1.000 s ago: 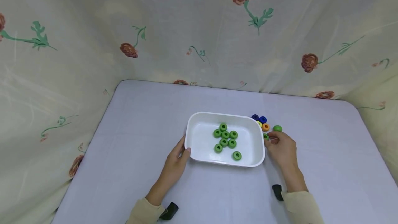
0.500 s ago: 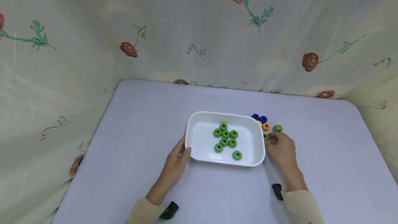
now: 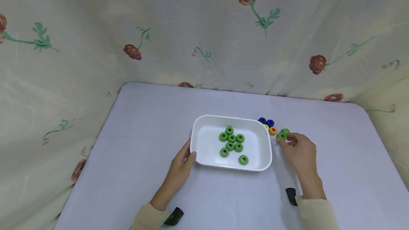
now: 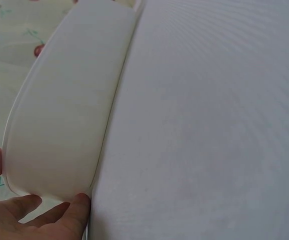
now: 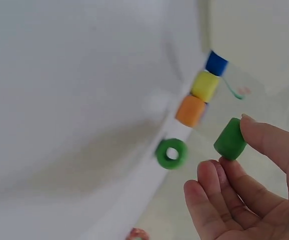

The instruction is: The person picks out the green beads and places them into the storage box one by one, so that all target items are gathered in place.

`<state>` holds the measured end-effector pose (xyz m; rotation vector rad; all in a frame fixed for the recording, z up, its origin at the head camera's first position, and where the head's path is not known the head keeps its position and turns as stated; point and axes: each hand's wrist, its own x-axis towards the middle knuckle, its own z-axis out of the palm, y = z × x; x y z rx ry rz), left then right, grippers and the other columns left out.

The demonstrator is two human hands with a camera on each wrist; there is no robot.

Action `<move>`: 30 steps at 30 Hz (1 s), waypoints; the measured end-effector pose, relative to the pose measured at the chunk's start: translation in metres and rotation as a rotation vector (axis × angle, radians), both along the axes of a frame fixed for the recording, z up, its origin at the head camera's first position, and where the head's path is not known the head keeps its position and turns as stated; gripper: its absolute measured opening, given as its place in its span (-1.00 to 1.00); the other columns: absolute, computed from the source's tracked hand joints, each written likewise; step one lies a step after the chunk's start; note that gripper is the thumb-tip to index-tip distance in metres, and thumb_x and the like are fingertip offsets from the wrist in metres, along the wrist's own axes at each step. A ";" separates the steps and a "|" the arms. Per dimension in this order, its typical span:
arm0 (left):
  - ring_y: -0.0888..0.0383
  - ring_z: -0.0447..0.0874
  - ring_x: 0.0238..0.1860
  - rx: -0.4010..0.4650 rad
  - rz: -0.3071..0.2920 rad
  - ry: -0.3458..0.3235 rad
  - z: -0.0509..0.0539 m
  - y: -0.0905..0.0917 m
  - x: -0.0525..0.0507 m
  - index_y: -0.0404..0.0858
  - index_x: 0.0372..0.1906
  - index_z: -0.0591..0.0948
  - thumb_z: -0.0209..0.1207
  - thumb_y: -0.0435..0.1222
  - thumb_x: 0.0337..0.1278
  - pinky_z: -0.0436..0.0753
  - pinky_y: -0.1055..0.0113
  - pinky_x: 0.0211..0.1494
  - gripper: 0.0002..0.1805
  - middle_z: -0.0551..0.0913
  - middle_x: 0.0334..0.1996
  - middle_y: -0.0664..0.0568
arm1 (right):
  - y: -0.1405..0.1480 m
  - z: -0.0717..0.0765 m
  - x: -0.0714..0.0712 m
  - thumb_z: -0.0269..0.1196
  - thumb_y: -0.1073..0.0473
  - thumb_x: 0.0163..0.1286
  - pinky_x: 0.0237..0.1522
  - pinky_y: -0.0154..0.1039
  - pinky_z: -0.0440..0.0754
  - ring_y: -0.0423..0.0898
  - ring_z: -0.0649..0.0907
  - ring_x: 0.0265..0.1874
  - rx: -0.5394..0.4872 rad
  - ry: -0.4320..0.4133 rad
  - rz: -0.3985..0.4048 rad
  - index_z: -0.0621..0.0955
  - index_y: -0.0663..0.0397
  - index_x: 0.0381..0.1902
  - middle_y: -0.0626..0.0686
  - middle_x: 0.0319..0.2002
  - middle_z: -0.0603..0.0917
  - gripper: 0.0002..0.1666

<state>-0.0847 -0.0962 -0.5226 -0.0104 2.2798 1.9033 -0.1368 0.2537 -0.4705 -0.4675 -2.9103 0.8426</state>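
Note:
A white tray (image 3: 207, 144) lies on the table in the head view, with several green beads (image 3: 238, 150) inside. My left hand (image 3: 178, 171) holds its left end; in the left wrist view the fingertips (image 4: 77, 212) touch the tray's outer wall. Right of the tray, my right hand (image 3: 301, 153) pinches a green bead (image 5: 230, 139) between thumb and finger, above the table. Another green bead (image 3: 285, 130) lies just behind it, partly covered. Beside the tray's far right corner sit an orange bead (image 3: 271, 132), a yellow bead (image 5: 205, 86), a blue bead (image 3: 272, 125) and a dark blue bead (image 3: 262, 120).
A pale cloth covers the table (image 3: 153, 116). Behind and to the left, a flower-printed curtain (image 3: 179, 27) hangs along the table's edge. A dark wrist-worn piece (image 3: 174, 217) sits by the left sleeve, another (image 3: 291, 196) by the right.
My right hand has moved slightly right, away from the tray's right rim, with a green bead lifted from beside the tray. The left hand and the tray have not moved.

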 end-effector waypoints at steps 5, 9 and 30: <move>-0.13 0.12 0.59 0.005 -0.003 0.000 0.000 0.000 0.000 -0.17 0.61 0.08 -0.07 -0.16 0.58 0.35 -0.03 0.53 -0.36 0.12 0.59 -0.18 | -0.008 0.027 0.005 0.35 0.00 0.38 -0.09 0.07 0.75 0.24 0.64 -0.01 -0.015 0.039 -0.009 0.61 0.31 0.18 0.34 0.03 0.67 -0.42; -0.12 0.12 0.59 0.004 0.001 -0.004 0.002 0.000 0.000 -0.17 0.61 0.07 -0.07 -0.18 0.58 0.36 -0.03 0.54 -0.36 0.11 0.59 -0.17 | -0.020 0.044 0.010 0.36 0.01 0.37 0.01 0.17 0.73 0.24 0.65 0.02 -0.042 0.101 0.043 0.63 0.27 0.15 0.31 0.07 0.67 -0.46; -0.17 0.16 0.57 0.016 0.003 -0.001 0.000 0.000 0.000 -0.21 0.60 0.10 -0.05 -0.19 0.57 0.39 -0.02 0.52 -0.36 0.14 0.57 -0.22 | -0.073 0.026 0.007 0.39 0.11 0.32 -0.19 -0.02 0.72 0.09 0.69 -0.20 0.001 0.053 0.307 0.67 0.29 0.01 0.26 -0.09 0.74 -0.58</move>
